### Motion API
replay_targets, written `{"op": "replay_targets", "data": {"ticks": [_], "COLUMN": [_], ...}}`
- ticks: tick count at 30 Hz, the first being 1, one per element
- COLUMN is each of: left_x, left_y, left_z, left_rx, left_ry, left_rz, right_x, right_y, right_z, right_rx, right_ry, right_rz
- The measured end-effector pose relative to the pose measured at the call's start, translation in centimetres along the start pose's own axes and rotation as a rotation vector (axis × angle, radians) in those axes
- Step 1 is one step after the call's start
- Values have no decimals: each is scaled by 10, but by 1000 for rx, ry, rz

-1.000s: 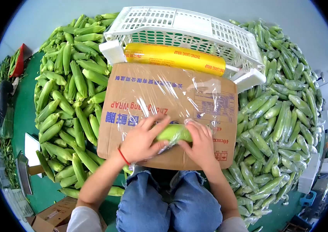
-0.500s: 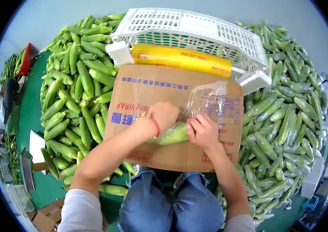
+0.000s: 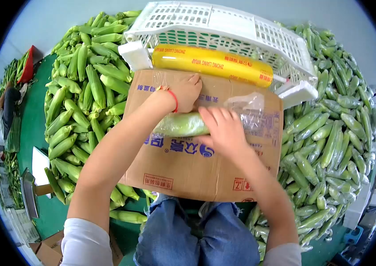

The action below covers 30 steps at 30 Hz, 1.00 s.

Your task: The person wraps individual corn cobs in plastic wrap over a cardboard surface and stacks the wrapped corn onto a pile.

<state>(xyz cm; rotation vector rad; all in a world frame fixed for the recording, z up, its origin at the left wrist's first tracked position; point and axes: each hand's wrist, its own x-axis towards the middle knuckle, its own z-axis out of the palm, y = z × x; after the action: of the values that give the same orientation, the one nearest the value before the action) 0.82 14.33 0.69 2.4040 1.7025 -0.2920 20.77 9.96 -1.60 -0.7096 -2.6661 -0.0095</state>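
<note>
A husked green ear of corn (image 3: 181, 125), wrapped in clear plastic film, lies crosswise on the brown printed cardboard (image 3: 183, 173) in front of me. My right hand (image 3: 225, 131) is closed over its right end, fingers on top and thumb on the near side. Just beyond the corn, my left hand (image 3: 184, 92), with a red string at the wrist, rests low over the cardboard near its far edge. Its fingers look curled, and what they hold is hidden. Clear film (image 3: 252, 104) shines to the right of the corn. A yellow wrap roll (image 3: 212, 64) sits behind the cardboard.
Behind the roll stands a white plastic crate (image 3: 223, 26). Unwrapped corn (image 3: 81, 111) is heaped on the left, film-wrapped corn (image 3: 325, 146) on the right. A person (image 3: 1, 111) sits at far left, near a red container (image 3: 27, 66). My knees (image 3: 196, 235) are below the cardboard.
The corn has moved away from me, toward the roll, under my right hand. My left hand has moved from the corn's near area to the cardboard's far edge.
</note>
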Motion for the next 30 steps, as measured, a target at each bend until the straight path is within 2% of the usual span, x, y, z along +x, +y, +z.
{"op": "replay_targets", "data": {"ticks": [1, 2, 5, 7, 8, 9, 10, 11, 12, 13, 14, 15, 16, 17, 18, 19, 20, 21, 23, 25, 26, 27, 29, 30], "left_x": [3, 3, 2, 1, -3, -10, -16, -28, -46, -73, -101, -113, -118, -117, -116, -112, -108, -104, -107, -121, -125, -124, -138, -143], "left_y": [10, 9, -2, 0, -2, -4, -7, -4, 9, 36, 65, 93, 114, 116, 127, 129, 130, 120, 102, 95, 94, 97, 99, 101], "left_z": [-8, 2, 21, 16, 12, 9, 9, 20, 34, 37, 29, 29, 27, 36, 26, 19, 11, 8, 7, 11, 20, 34, 52, 61], "left_rx": [55, -3, -110, -104, -202, -299, -397, -525, -645, -700, -709, -770, -834, -951, -1502, -1852, -2206, -2331, -2396, -2285, -2272, -2200, -2080, -2021], "left_ry": [-204, -166, -65, -55, -24, 4, 36, 339, 646, 748, 677, 695, 694, 837, 919, 857, 800, 640, 554, 651, 752, 914, 845, 801], "left_rz": [22, 35, 34, 16, 22, 33, 44, 69, 100, 133, 214, 346, 389, 397, 327, 416, 494, 740, 677, 58, -144, -280, -506, -611], "right_x": [8, 8, -16, -50, -73, -95, -114, -137, -155, -166, -161, -150, -132, -116, -104, -93, -86, -82, -74, -88, -89, -88, -97, -98], "right_y": [8, 11, -16, -32, -43, -51, -60, -61, -59, -57, -58, -61, -61, -67, -67, -71, -85, -96, -92, -85, -71, -64, -61, -58], "right_z": [8, 12, -7, -31, -43, -55, -70, -71, -71, -71, -72, -74, -84, -85, -77, -67, -56, -46, -33, -41, -50, -53, -67, -79], "right_rx": [58, 112, 192, 303, 389, 435, 467, 563, 700, 838, 1218, 1599, 1974, 2176, 2509, 2835, 2986, 3133, 2994, 2636, 2124, 1710, 781, 742], "right_ry": [-90, -177, -145, -322, -377, -586, -664, -624, -555, -471, -390, -278, -321, -529, -617, -684, -781, -909, -833, -576, -512, -313, -37, 92], "right_rz": [32, 57, -20, -70, -74, -85, -7, 74, 287, 504, 830, 1158, 1208, 1218, 1010, 749, 636, 514, 506, 759, 856, 721, 554, 563]}}
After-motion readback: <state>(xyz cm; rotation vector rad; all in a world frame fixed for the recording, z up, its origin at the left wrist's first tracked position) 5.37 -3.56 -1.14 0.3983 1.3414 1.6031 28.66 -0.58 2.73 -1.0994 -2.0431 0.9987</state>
